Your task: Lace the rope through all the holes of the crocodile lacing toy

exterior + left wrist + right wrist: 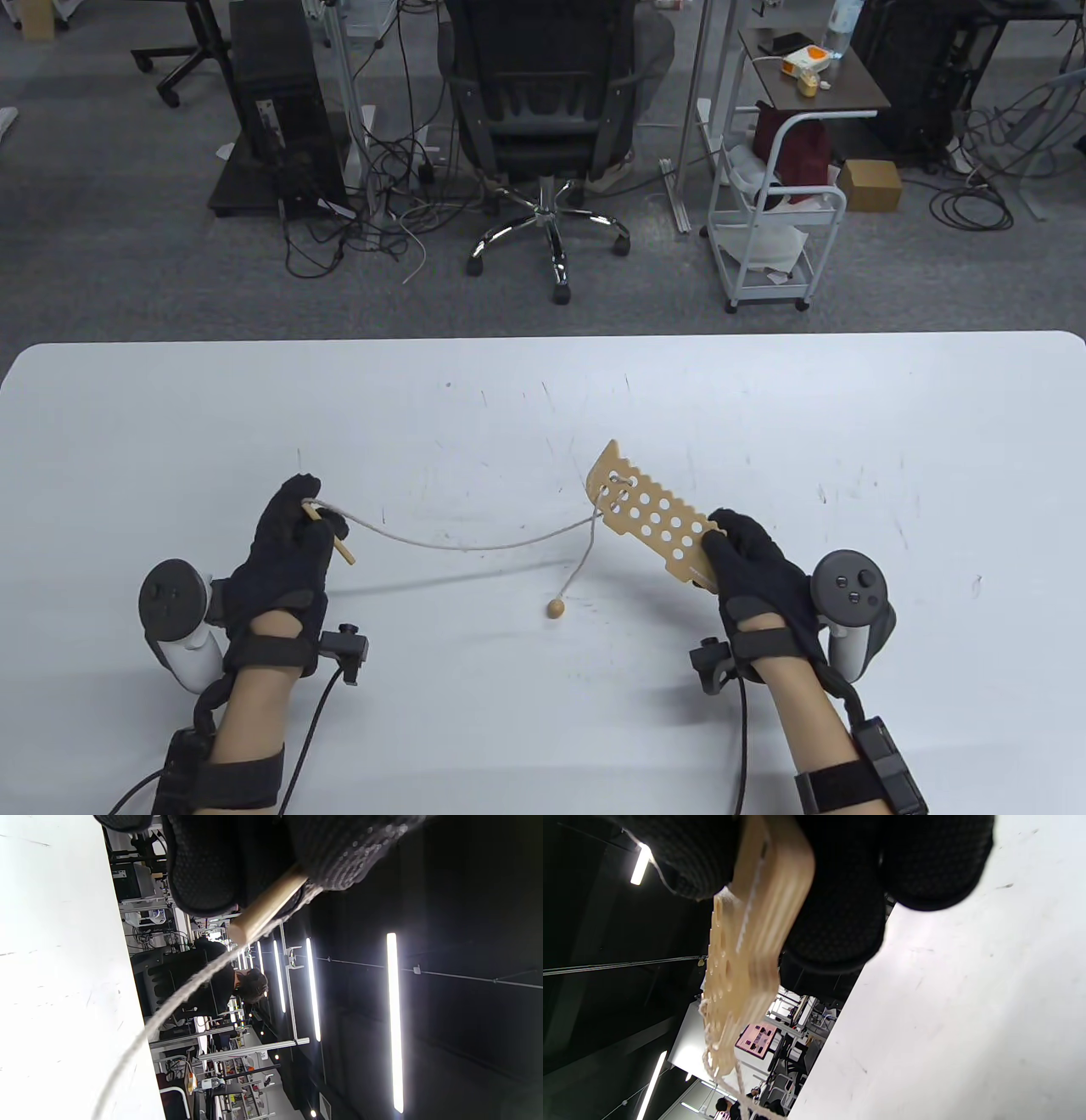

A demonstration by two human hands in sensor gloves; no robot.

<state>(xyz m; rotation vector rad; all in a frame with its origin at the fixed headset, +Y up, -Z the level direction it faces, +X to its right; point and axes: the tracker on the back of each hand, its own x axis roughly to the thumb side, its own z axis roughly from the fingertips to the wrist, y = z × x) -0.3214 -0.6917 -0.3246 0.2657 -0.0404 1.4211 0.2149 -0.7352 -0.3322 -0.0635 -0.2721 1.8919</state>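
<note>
Gripping near end of crocodile board (657,519) in right hand (758,564), raised off surface (543,399) | pinching wooden needle (329,535) in left hand (284,552) | rope (475,543) sagging from needle through a far-end hole | bead (556,608) dangling beneath, close to surface

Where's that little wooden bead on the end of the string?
In the table view the wooden bead sits near the table's middle, between the two hands, hanging on rope from the crocodile lacing toy.
</note>
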